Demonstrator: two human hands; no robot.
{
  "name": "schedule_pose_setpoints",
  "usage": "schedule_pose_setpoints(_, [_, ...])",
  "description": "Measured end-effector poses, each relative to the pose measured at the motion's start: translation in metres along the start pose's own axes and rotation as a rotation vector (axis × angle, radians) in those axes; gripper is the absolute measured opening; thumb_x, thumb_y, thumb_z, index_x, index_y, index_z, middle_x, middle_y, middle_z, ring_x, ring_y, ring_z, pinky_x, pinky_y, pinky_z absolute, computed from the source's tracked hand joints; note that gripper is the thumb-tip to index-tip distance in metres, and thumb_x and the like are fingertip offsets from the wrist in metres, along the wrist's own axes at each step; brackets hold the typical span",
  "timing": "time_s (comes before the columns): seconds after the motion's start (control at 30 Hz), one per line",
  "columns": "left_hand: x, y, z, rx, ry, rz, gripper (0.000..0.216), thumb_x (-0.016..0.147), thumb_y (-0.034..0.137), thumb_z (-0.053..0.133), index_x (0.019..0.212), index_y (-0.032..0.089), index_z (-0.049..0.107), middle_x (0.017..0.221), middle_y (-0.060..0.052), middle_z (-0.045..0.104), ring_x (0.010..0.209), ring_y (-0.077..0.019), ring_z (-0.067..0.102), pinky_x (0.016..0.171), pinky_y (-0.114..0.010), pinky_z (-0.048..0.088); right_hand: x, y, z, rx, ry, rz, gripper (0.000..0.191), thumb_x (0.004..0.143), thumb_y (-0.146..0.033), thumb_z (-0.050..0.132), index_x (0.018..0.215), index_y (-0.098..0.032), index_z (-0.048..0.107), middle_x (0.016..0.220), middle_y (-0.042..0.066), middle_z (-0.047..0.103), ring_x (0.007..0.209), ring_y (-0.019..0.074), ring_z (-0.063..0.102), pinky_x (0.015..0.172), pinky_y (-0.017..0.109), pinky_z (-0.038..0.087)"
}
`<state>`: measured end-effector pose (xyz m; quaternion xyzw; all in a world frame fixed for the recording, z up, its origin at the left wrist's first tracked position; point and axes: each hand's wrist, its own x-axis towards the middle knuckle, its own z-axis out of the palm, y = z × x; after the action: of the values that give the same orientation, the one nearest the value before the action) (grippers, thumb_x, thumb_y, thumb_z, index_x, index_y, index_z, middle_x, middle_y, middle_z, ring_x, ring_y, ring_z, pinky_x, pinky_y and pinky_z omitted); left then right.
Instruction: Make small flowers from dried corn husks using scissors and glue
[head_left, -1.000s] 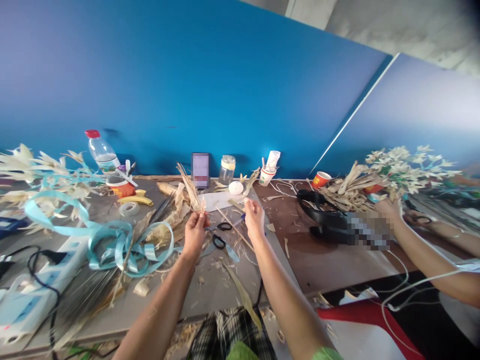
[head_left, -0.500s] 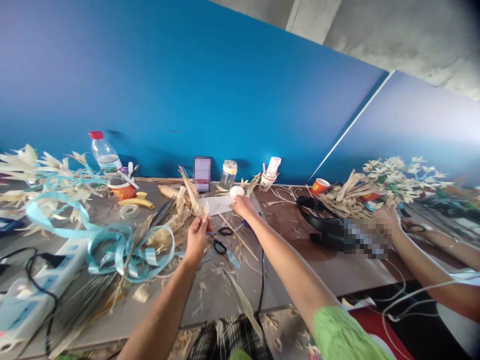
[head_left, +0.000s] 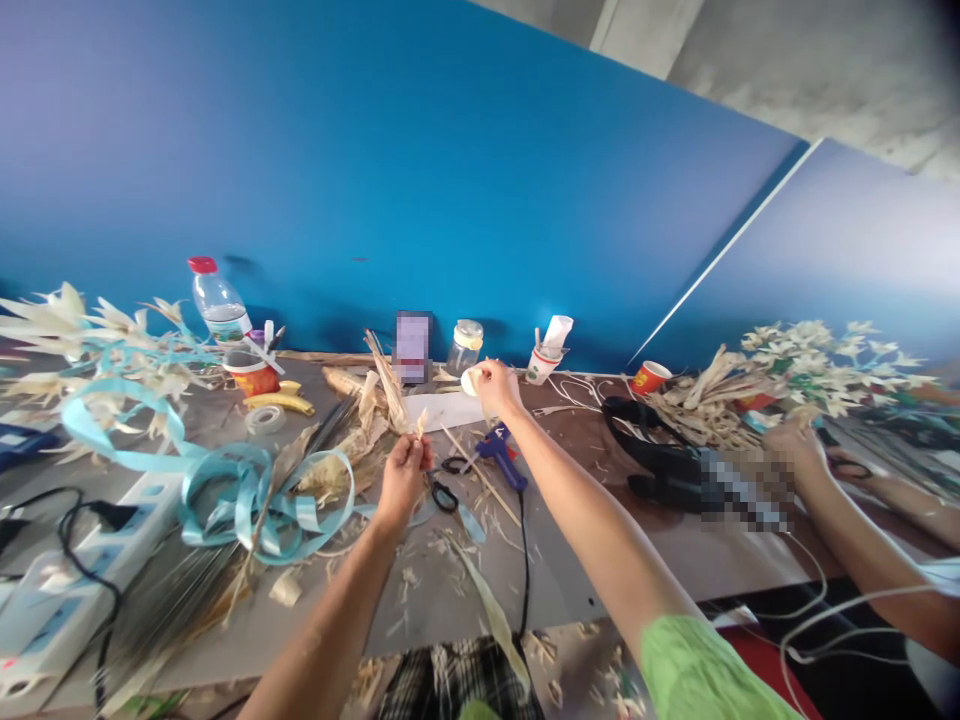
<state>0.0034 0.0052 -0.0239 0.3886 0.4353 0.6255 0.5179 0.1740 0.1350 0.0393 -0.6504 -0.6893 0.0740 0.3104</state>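
My left hand (head_left: 403, 472) is closed in a pinch on a small piece of dried corn husk (head_left: 419, 426), held just above the grey table (head_left: 420, 600). My right hand (head_left: 498, 386) reaches far forward and grips a white roll of tape (head_left: 471, 380) lifted off the table near the back. Black-handled scissors (head_left: 445, 482) and a blue glue gun (head_left: 498, 450) lie on the table between my two hands. A heap of dried husks (head_left: 352, 430) sits left of my left hand.
Light blue ribbon (head_left: 225, 480) loops at the left beside a white power strip (head_left: 82, 560). A water bottle (head_left: 215, 300), glass jar (head_left: 465, 345), paper cups (head_left: 547, 360) and a phone (head_left: 413, 345) line the blue wall. Another person's hands (head_left: 799, 445) work among husk flowers (head_left: 810, 365) at right.
My right hand went from near my left hand out to the back of the table and picked up the white tape roll. The left hand stayed put with its husk piece.
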Motion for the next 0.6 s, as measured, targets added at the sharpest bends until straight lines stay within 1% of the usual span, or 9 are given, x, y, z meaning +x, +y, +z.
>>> schedule_pose_setpoints(0.03, [0.000, 0.000, -0.001, -0.016, -0.003, -0.007, 0.031, 0.075, 0.046, 0.058, 0.081, 0.015, 0.058, 0.062, 0.002, 0.053, 0.056, -0.0095, 0.047, 0.056, -0.023, 0.038, 0.002, -0.002, -0.006, 0.123, 0.087, -0.002, 0.027, 0.079, -0.017, 0.041, 0.094, -0.018, 0.064, 0.101, 0.007, 0.067, 0.093, 0.0174, 0.060, 0.084, 0.027, 0.043])
schedule_pose_setpoints(0.1, [0.001, 0.000, -0.002, -0.054, -0.002, -0.019, 0.031, 0.075, 0.045, 0.058, 0.082, 0.015, 0.058, 0.062, 0.002, 0.052, 0.055, -0.0088, 0.046, 0.056, -0.022, 0.038, 0.005, -0.006, -0.020, 0.418, 0.237, 0.046, 0.024, 0.078, -0.022, 0.043, 0.093, -0.015, 0.061, 0.093, 0.008, 0.067, 0.080, 0.0160, 0.062, 0.076, 0.027, 0.046])
schedule_pose_setpoints(0.2, [0.002, 0.001, -0.003, -0.140, 0.004, -0.050, 0.027, 0.072, 0.041, 0.062, 0.081, 0.016, 0.057, 0.062, 0.002, 0.051, 0.054, -0.0080, 0.045, 0.055, -0.022, 0.036, 0.002, -0.013, -0.037, 0.839, 0.347, 0.167, 0.021, 0.076, -0.026, 0.047, 0.092, -0.014, 0.054, 0.082, 0.006, 0.064, 0.068, 0.0141, 0.061, 0.066, 0.027, 0.047])
schedule_pose_setpoints(0.27, [0.003, 0.005, -0.002, -0.238, -0.005, -0.082, 0.024, 0.070, 0.036, 0.065, 0.079, 0.016, 0.057, 0.060, 0.003, 0.049, 0.052, -0.0073, 0.043, 0.053, -0.021, 0.034, -0.012, -0.017, -0.041, 1.022, 0.398, 0.171, 0.016, 0.075, -0.026, 0.049, 0.087, -0.015, 0.052, 0.080, 0.005, 0.062, 0.071, 0.0145, 0.062, 0.068, 0.028, 0.048])
schedule_pose_setpoints(0.3, [0.003, 0.007, -0.002, -0.297, -0.014, -0.096, 0.021, 0.068, 0.033, 0.066, 0.077, 0.016, 0.057, 0.060, 0.003, 0.048, 0.052, -0.0069, 0.042, 0.053, -0.021, 0.034, -0.022, -0.019, -0.040, 1.055, 0.423, 0.134, 0.013, 0.074, -0.024, 0.050, 0.085, -0.016, 0.052, 0.083, 0.004, 0.062, 0.074, 0.0145, 0.063, 0.071, 0.029, 0.048])
schedule_pose_setpoints(0.33, [0.003, 0.009, -0.001, -0.356, -0.025, -0.106, 0.019, 0.066, 0.029, 0.067, 0.075, 0.016, 0.057, 0.061, 0.003, 0.049, 0.052, -0.0066, 0.041, 0.053, -0.021, 0.034, -0.036, -0.020, -0.036, 1.039, 0.444, 0.080, 0.011, 0.074, -0.021, 0.050, 0.083, -0.017, 0.052, 0.086, 0.004, 0.061, 0.077, 0.0145, 0.062, 0.073, 0.030, 0.048])
schedule_pose_setpoints(0.43, [0.002, 0.014, 0.002, -0.469, -0.047, -0.109, 0.012, 0.063, 0.019, 0.066, 0.069, 0.016, 0.056, 0.066, 0.001, 0.051, 0.053, -0.0065, 0.040, 0.051, -0.022, 0.032, -0.082, -0.023, -0.015, 0.865, 0.417, -0.112, 0.008, 0.073, -0.015, 0.049, 0.079, -0.018, 0.054, 0.093, 0.006, 0.059, 0.093, 0.0173, 0.059, 0.082, 0.033, 0.047])
schedule_pose_setpoints(0.5, [0.000, 0.016, 0.003, -0.475, -0.053, -0.106, 0.008, 0.061, 0.014, 0.063, 0.068, 0.015, 0.058, 0.064, 0.001, 0.050, 0.052, -0.0066, 0.039, 0.051, -0.021, 0.032, -0.111, -0.025, 0.002, 0.731, 0.380, -0.218, 0.012, 0.073, -0.012, 0.047, 0.080, -0.018, 0.055, 0.101, 0.008, 0.056, 0.099, 0.0185, 0.055, 0.086, 0.034, 0.045])
schedule_pose_setpoints(0.6, [-0.004, 0.016, 0.004, -0.433, -0.063, -0.117, 0.013, 0.059, 0.012, 0.064, 0.071, 0.014, 0.061, 0.064, 0.002, 0.049, 0.052, -0.0057, 0.039, 0.052, -0.020, 0.032, -0.139, -0.031, 0.018, 0.606, 0.370, -0.281, 0.016, 0.074, -0.007, 0.045, 0.081, -0.018, 0.054, 0.102, 0.010, 0.053, 0.104, 0.0199, 0.052, 0.089, 0.037, 0.044])
